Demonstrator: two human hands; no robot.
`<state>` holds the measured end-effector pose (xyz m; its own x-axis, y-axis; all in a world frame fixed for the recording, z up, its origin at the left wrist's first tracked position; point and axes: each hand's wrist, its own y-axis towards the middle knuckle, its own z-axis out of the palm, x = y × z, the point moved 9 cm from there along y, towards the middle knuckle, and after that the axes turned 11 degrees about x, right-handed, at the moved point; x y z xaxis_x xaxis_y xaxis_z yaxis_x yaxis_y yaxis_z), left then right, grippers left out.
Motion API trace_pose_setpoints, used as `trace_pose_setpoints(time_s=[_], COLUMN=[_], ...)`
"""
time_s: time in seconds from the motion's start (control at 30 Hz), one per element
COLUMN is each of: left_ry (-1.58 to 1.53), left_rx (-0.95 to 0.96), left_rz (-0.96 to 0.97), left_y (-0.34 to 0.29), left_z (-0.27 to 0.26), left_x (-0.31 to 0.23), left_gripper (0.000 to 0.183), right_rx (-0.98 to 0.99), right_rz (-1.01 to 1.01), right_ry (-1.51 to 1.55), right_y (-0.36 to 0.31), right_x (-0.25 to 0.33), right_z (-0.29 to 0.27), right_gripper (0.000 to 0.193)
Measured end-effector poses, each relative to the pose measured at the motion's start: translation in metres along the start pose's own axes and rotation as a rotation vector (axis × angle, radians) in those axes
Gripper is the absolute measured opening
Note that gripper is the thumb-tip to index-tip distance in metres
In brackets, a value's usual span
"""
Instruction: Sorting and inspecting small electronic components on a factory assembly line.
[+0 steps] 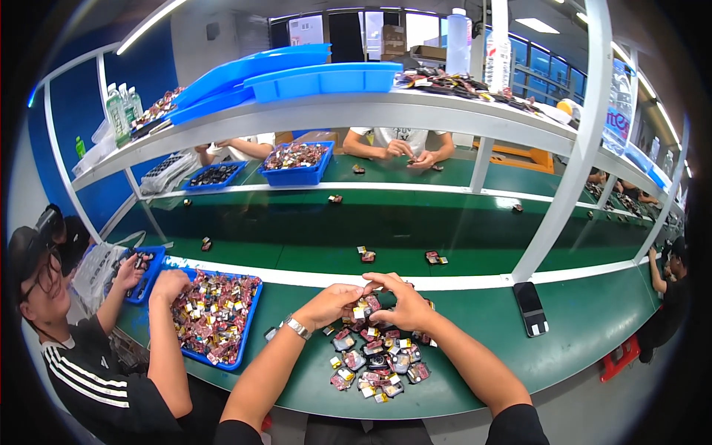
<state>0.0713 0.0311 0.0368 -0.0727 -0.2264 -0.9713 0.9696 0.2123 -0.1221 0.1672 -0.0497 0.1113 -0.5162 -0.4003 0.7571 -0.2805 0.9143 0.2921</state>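
Note:
My left hand [331,305], with a metal watch band on its wrist, and my right hand [409,305] meet above the green worktop. Between their fingers is a small electronic module [366,306], reddish with a white and yellow label. Both hands are closed around it; part of it is hidden by the fingers. Directly below and nearer to me lies a loose pile of similar modules [386,362], with black frames, clear or silvery faces and red boards. Some of the pile reaches under my right hand.
On the left a blue tray [251,320] is heaped with red and yellow pieces; a co-worker's hand [170,285] reaches over it. A black phone-like device [529,308] lies right. Several modules sit on the green belt [297,252] ahead, under a white shelf [356,108].

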Motion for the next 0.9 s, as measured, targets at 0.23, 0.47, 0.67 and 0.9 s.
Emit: trace_pose_setpoints(time_s=[0.23,0.47,0.67,0.9], left_ry=[-0.055,-0.108,-0.096,0.023], left_rx=[-0.109,-0.169,-0.197,-0.202], left_rz=[0.122,0.185,0.164,0.186], left_y=[-0.012,-0.015,-0.011,-0.011], left_z=[0.0,0.015,0.014,0.018], left_x=[-0.007,-0.008,0.003,-0.005], left_gripper=[0.043,0.039,0.033,0.032], right_rx=[-0.273,-0.409,-0.333,-0.232], right_rz=[-0.067,-0.122,-0.12,-0.127], right_ry=[-0.342,-0.592,-0.594,-0.475], right_y=[-0.009,-0.02,-0.017,-0.017], right_x=[0.022,0.031,0.02,0.011], right_z=[-0.009,0.01,0.012,0.009], right_gripper=[0.053,0.025,0.021,0.019])
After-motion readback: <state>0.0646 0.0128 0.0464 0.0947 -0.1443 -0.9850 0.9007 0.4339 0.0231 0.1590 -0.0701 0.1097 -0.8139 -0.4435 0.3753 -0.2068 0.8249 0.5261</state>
